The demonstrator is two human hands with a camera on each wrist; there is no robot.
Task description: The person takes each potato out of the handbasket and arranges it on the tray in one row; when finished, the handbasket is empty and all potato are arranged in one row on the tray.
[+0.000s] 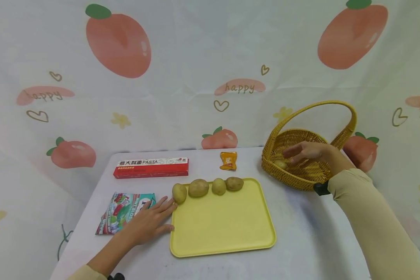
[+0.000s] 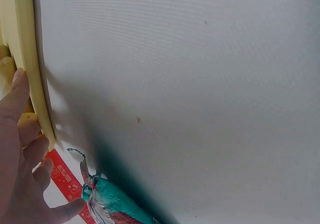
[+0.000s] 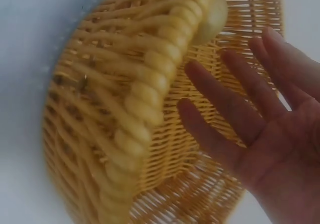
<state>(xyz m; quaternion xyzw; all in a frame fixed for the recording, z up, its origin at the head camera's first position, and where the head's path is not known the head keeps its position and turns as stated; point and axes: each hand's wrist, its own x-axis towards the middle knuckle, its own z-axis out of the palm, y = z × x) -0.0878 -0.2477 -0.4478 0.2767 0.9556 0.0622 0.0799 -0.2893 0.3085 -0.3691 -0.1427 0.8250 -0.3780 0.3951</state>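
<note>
My right hand (image 1: 306,151) reaches over the wicker basket (image 1: 294,179) at the back right, its fingers spread and nothing between them. A potato (image 1: 280,164) lies inside by the basket's left wall; the right wrist view shows this potato (image 3: 212,18) just beyond the fingertips. My left hand (image 1: 150,221) rests at the left edge of the yellow tray (image 1: 224,225), fingers extended, with fingertips at the rim beside a potato (image 1: 179,193). Along the tray's back edge, to the right of that one, sit a large potato (image 1: 198,188), a small round potato (image 1: 218,186) and a browner potato (image 1: 235,184).
A teal candy bag (image 1: 120,214) lies left of the tray, partly behind the left hand. Behind it is a red and white pasta box (image 1: 151,168). An orange snack packet (image 1: 228,160) lies behind the tray. The basket's tall handle (image 1: 315,104) arches above the right hand.
</note>
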